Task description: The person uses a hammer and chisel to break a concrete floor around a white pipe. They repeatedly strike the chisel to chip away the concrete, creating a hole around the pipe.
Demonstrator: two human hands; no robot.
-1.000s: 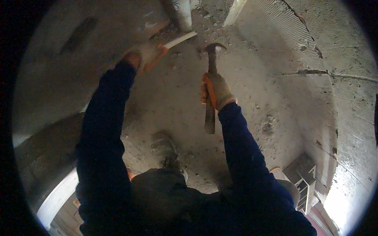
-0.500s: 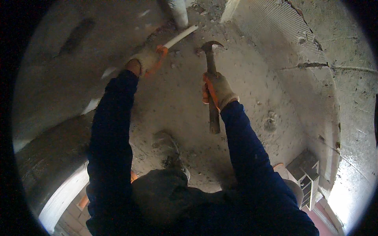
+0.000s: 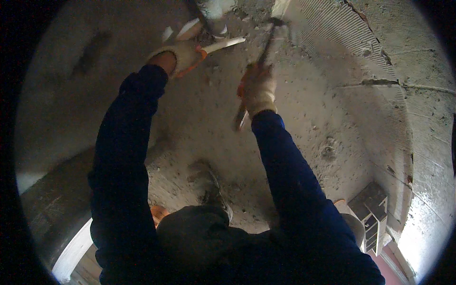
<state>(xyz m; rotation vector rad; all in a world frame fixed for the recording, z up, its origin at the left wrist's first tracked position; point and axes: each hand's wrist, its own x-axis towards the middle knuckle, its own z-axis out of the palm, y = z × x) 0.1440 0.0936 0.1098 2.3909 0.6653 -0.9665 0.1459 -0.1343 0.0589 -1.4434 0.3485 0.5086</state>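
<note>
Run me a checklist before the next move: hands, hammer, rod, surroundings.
1. Right hand closed around the hammer handle: ok.
2. Left hand closed on the pale rod, far end sticking out: ok.
3. Gloves on both hands: ok.
4. Hammer head apart from the rod's tip in this view: ok.
5. Rod clear of the upright pipe: cannot tell; they look close, depth unclear.
6. Hammer head sound: cannot tell, blurred.

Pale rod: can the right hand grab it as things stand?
Probably not: the right hand is closed around the hammer, and the left hand holds the pale rod. Nothing visible blocks the space between, though.
</note>
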